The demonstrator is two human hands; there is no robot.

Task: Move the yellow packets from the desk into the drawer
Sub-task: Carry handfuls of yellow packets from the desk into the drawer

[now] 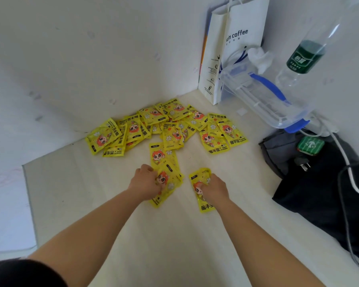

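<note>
Two hands, left hand fingers gripping a few yellow packets, right hand fingers gripping one packet, uncounted pile behind

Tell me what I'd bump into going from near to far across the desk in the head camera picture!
Left hand gripping yellow packets, and beside it right hand gripping one packet → big pile of yellow packets → white coffee bag at the wall.
</note>
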